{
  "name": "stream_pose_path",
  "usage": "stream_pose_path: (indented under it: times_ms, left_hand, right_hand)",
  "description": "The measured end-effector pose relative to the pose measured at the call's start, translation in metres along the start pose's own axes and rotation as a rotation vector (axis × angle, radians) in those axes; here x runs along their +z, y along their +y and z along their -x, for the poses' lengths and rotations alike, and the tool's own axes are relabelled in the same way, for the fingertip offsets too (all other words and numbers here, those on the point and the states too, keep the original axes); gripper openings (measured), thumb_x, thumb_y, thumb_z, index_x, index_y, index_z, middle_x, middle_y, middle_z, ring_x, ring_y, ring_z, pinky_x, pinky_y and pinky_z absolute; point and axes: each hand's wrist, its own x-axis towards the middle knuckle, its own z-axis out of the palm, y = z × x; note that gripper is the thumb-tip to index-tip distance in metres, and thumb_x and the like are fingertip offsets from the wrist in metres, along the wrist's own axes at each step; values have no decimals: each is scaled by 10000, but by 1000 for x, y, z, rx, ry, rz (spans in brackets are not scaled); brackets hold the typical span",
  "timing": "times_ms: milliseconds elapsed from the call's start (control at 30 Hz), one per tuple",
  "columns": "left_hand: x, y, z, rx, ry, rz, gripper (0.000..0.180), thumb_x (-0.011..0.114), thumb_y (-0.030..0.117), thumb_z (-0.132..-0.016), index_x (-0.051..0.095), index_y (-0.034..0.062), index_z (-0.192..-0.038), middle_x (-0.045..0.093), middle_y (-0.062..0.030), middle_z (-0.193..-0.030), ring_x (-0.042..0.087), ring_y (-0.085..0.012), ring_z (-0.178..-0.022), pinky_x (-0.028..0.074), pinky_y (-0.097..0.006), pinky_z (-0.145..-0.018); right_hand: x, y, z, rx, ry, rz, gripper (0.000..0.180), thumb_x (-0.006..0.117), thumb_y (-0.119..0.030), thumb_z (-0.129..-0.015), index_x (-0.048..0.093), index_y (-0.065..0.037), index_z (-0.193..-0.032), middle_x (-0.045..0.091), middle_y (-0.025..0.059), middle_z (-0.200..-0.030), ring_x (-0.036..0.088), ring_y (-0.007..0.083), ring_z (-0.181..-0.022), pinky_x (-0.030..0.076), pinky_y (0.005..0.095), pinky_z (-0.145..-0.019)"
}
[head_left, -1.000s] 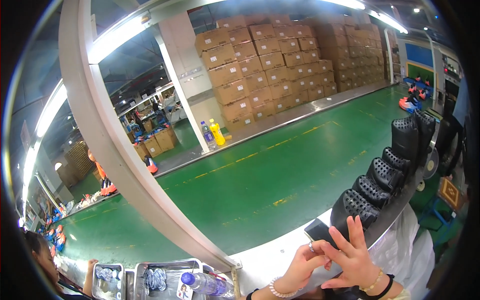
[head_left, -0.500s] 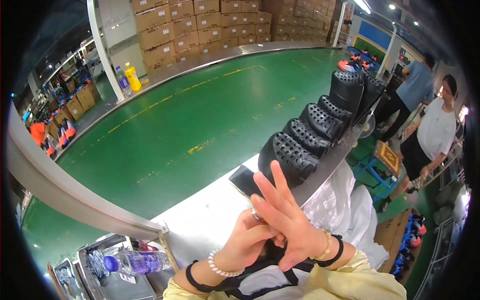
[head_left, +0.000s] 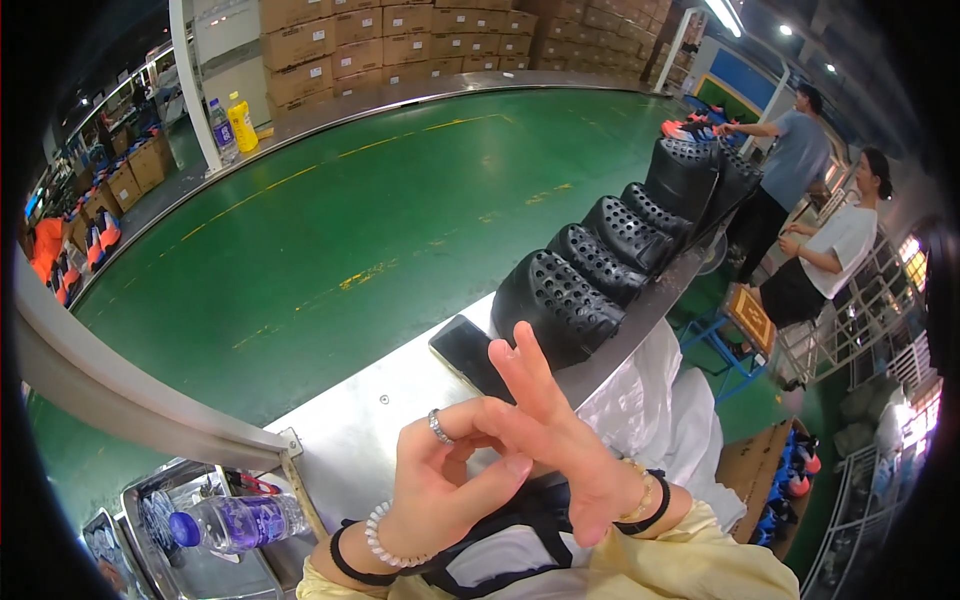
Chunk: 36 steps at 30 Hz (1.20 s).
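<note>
My left hand (head_left: pixel 450 465), with a ring and a pale beaded bracelet, curls its thumb and index finger into a loop. Their tips meet against my right hand (head_left: pixel 570 440); whether anything small is pinched there is hidden. On the right hand, two fingers stretch upward and another reaches across the left index finger. A dark phone (head_left: pixel 472 352) lies on the metal ledge (head_left: pixel 365 400) just beyond my fingers. Behind it stands a row of black clogs (head_left: pixel 555 305) with perforated uppers, lined up along the ledge.
At lower left, a water bottle (head_left: pixel 240 522) lies over a metal tray (head_left: pixel 200 575). White cloth (head_left: pixel 640 400) hangs by the ledge. Two people (head_left: pixel 790 160) are at the right, near a stool (head_left: pixel 748 315). A green belt surface (head_left: pixel 350 220) spans the middle. Stacked cartons (head_left: pixel 400 45) stand beyond.
My left fingers have opened from a tight clasp into a loop against my right hand. More of the phone shows. The nearer person at right has turned and brought their hands up.
</note>
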Motion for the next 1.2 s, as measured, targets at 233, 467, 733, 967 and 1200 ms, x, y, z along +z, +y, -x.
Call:
stream_pose_path:
  times_ms: [233, 467, 733, 967, 1200]
  left_hand:
    - [-7, -6, -3, 26, -66, -53, 269, 614, -102, -775, 596, -43, -1037, 635, -82, -901, 625, -174, -853, 496, -305, -789]
    - [-5, -6, -3, 12, -62, -21, 254, 605, -98, -780, 595, -51, -1030, 633, -93, -899, 623, -176, -852, 497, -305, -788]
    - [-2, 0, -3, -58, -47, -11, 210, 621, -85, -780, 611, -63, -988, 641, -98, -908, 624, -178, -861, 504, -305, -782]
    - [1, 2, -6, -182, 3, 127, 155, 601, -81, -793, 620, -66, -946, 630, -94, -867, 597, -170, -777, 494, -294, -715]
    - [-3, 5, -10, -232, -12, 125, 141, 604, -98, -783, 625, -64, -917, 622, -96, -898, 585, -181, -776, 484, -313, -706]
  right_hand:
    - [-7, 0, 4, -24, 18, 206, 958, 346, -759, -827, 355, -18, -1433, 184, 272, -1512, 37, 502, -1396, 53, 611, -1079]
    - [-12, -2, 7, 16, -33, 306, 1027, 362, -815, -771, 407, -4, -1399, 147, 281, -1517, -41, 541, -1377, 14, 620, -1070]
    - [-11, -8, 5, -49, 48, 465, 899, 433, -731, -806, 420, -63, -1406, 271, 200, -1508, 95, 511, -1387, 25, 623, -1076]
    - [-18, -20, 1, -3, -54, 705, 902, 421, -769, -775, 561, -34, -1280, 399, 135, -1452, 124, 508, -1385, 39, 642, -1074]
    - [-21, -20, 2, 5, -86, 694, 912, 417, -771, -778, 519, -50, -1327, 398, 121, -1457, 131, 481, -1395, 30, 630, -1082]
